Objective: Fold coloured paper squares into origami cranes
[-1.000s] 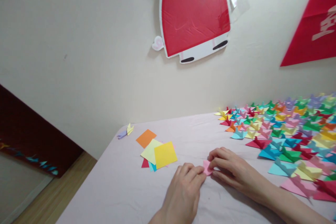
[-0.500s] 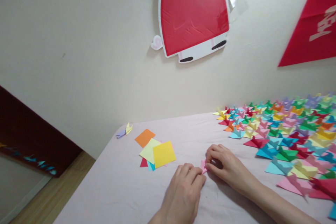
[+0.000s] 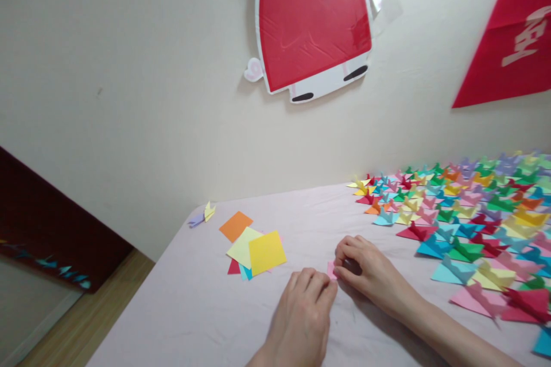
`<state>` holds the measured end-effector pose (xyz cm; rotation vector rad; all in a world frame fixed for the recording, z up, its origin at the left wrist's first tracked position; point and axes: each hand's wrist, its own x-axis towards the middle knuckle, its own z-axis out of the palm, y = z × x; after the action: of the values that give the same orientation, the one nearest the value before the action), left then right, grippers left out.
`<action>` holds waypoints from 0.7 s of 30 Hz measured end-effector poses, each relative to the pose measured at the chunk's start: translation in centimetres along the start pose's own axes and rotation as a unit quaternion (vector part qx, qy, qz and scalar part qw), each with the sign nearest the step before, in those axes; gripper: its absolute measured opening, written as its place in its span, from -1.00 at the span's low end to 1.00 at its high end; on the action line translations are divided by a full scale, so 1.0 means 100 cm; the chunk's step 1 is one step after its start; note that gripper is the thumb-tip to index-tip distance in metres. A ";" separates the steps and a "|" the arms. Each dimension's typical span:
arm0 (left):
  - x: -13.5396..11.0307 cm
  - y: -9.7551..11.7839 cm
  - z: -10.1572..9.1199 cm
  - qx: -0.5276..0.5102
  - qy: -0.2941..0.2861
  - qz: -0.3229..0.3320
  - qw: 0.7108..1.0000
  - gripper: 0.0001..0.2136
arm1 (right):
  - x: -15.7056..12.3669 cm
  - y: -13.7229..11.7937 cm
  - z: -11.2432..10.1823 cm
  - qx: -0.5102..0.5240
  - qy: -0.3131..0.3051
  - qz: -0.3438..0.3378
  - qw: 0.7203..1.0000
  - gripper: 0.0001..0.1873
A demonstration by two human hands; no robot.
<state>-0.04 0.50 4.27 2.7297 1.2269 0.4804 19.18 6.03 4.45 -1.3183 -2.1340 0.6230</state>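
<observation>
A small pink folded paper (image 3: 331,270) lies on the pale pink table (image 3: 193,309) between my two hands. My left hand (image 3: 303,312) has its fingers curled together and pinches the paper's left edge. My right hand (image 3: 365,269) is curled over the paper's right side, fingertips pressing it down; most of the paper is hidden under the fingers. A loose stack of flat paper squares lies just left of my hands, with a yellow square (image 3: 267,252) on top, a pale yellow one and an orange square (image 3: 235,225) behind.
Several folded paper shapes in many colours (image 3: 465,223) cover the table's right side up to the wall. A small yellow and purple folded piece (image 3: 204,215) sits at the far left corner. The table's left edge drops to a wooden floor (image 3: 86,327).
My right hand has slid left and closed further over the pink paper, so less of it shows. The view has drifted slightly; my left hand stays put.
</observation>
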 end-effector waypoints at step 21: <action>0.000 0.002 0.005 0.048 0.004 0.005 0.999 -0.56 | -0.001 0.001 0.005 -0.010 0.021 -0.002 1.000 -0.88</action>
<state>0.28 0.40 3.80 2.8166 1.2721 0.4445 18.96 5.89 3.95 -1.3272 -2.1145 0.5690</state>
